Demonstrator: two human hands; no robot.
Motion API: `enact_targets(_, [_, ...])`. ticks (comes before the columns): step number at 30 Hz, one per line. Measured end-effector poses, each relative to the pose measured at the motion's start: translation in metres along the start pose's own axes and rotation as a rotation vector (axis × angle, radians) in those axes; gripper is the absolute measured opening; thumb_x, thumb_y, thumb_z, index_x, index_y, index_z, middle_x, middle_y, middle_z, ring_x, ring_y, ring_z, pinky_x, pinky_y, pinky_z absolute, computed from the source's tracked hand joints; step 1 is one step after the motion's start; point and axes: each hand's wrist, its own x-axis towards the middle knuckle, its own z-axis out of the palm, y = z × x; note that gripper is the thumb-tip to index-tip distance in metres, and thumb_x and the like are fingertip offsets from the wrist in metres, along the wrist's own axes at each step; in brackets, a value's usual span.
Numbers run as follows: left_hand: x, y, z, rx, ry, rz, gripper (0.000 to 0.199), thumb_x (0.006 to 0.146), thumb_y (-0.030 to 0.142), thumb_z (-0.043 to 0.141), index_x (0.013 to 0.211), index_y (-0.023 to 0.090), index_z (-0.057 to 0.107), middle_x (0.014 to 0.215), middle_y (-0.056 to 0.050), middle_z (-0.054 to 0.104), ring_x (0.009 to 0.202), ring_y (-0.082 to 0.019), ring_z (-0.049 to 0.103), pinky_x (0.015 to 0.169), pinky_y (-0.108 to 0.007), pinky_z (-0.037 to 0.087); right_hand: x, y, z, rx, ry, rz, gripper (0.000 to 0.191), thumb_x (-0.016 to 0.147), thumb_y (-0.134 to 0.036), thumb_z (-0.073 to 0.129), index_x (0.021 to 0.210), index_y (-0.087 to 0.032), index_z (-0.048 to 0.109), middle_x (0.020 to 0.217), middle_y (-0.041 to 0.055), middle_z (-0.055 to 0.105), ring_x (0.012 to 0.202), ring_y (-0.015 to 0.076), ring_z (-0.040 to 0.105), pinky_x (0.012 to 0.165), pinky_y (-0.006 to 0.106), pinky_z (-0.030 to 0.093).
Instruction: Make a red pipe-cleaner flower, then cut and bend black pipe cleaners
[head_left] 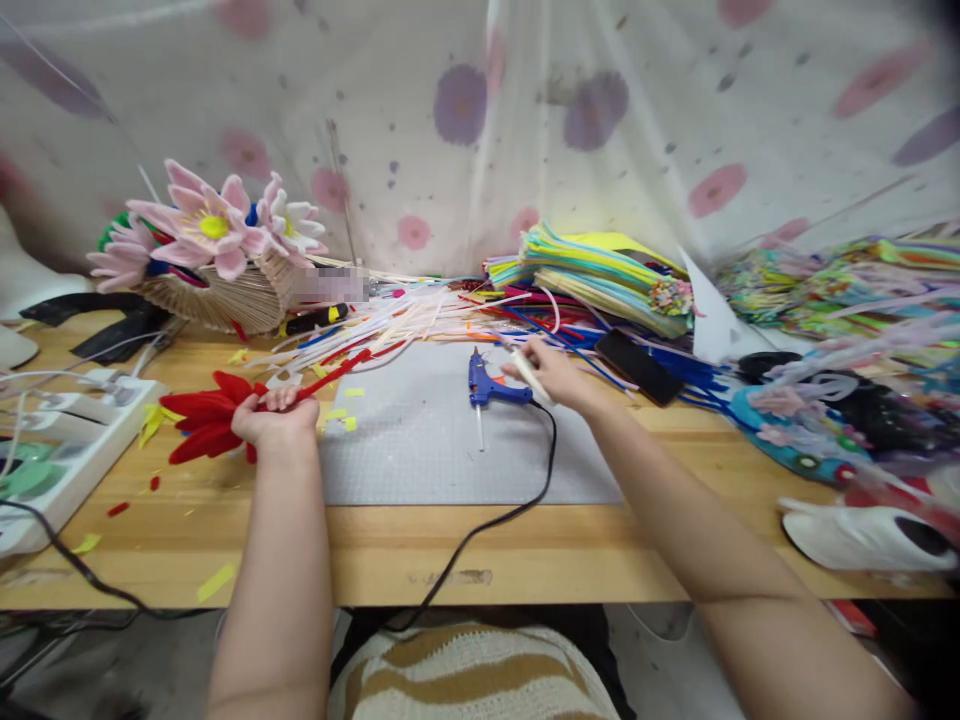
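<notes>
My left hand is closed around the stem of a red fuzzy flower, made of pipe cleaners. Its petals point left and its red stem reaches up to the right over the mat. At the right my right hand grips a slim white-handled tool; its working end is too blurred to name. Just left of that hand, a blue hot glue gun lies on the grey cutting mat, a clear glue stick poking out and a black cord running toward the table's front edge.
Loose pipe cleaners spread behind the mat, with bundles beyond. A phone lies right. Pink flowers top a woven basket at back left. A white power strip and yellow scraps are left; a white mouse-like object is right.
</notes>
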Motion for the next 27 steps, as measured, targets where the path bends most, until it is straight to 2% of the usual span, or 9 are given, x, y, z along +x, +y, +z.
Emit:
enact_targets(4, [0.000,-0.003,0.006,-0.021,-0.018,-0.026,0.026,0.075,0.020,0.028,0.064,0.020,0.004,0.039,0.007,0.009,0.027,-0.006,0.017,0.032,-0.017,0.019,-0.001,-0.028,0.033,-0.049,-0.274,-0.094,0.040,0.071,-0.053,0.064,0.083,-0.020,0.044,0.077,-0.0004,0.057,0.067,0.0125,0.050,0.059,0.024,0.036])
enact_targets(7, [0.002,-0.003,0.009,-0.050,-0.023,-0.033,0.025,0.076,0.020,0.027,0.062,0.020,0.007,0.038,0.007,0.012,0.027,-0.006,0.017,0.032,-0.017,0.019,0.004,-0.047,0.060,-0.019,-0.391,-0.060,0.042,0.071,-0.054,0.065,0.081,-0.019,0.044,0.072,-0.0018,0.054,0.065,0.0117,0.048,0.056,0.022,0.034])
enact_targets(10, [0.006,-0.002,0.008,-0.043,-0.056,-0.020,0.025,0.076,0.021,0.027,0.060,0.020,0.007,0.037,0.007,0.013,0.026,-0.006,0.018,0.032,-0.017,0.019,0.011,-0.062,0.085,0.151,-0.452,-0.021,0.040,0.074,-0.054,0.062,0.082,-0.019,0.043,0.072,-0.0020,0.054,0.064,0.0103,0.049,0.055,0.021,0.036])
enact_targets(13, [0.009,-0.003,0.005,0.003,-0.106,0.006,0.027,0.076,0.023,0.028,0.059,0.019,0.007,0.037,0.007,0.013,0.025,-0.005,0.017,0.032,-0.018,0.018,0.014,-0.073,0.104,0.333,-0.443,0.026,0.040,0.077,-0.054,0.059,0.083,-0.019,0.040,0.070,-0.0027,0.053,0.059,0.0083,0.049,0.052,0.020,0.038])
enact_targets(16, [0.007,-0.006,0.004,0.017,-0.089,-0.006,0.026,0.075,0.021,0.029,0.058,0.020,0.008,0.036,0.007,0.014,0.025,-0.005,0.019,0.032,-0.017,0.018,0.015,-0.078,0.117,0.420,-0.442,0.041,0.041,0.077,-0.055,0.058,0.082,-0.019,0.039,0.068,-0.0036,0.053,0.053,0.0071,0.047,0.049,0.019,0.038])
enact_targets(20, [0.000,-0.009,0.004,-0.027,-0.023,-0.038,0.024,0.075,0.020,0.029,0.059,0.021,0.011,0.036,0.007,0.017,0.027,-0.006,0.019,0.032,-0.017,0.018,0.014,-0.077,0.126,0.460,-0.430,0.047,0.042,0.077,-0.057,0.057,0.081,-0.020,0.039,0.067,-0.0037,0.052,0.053,0.0070,0.047,0.048,0.019,0.037])
enact_targets(27, [-0.007,-0.013,0.006,0.014,-0.030,-0.002,0.024,0.074,0.019,0.032,0.059,0.020,0.012,0.038,0.008,0.015,0.027,-0.005,0.019,0.032,-0.017,0.017,0.017,-0.067,0.135,0.391,-0.296,0.007,0.045,0.073,-0.059,0.059,0.078,-0.021,0.037,0.059,-0.0072,0.044,0.053,0.0077,0.040,0.050,0.020,0.031])
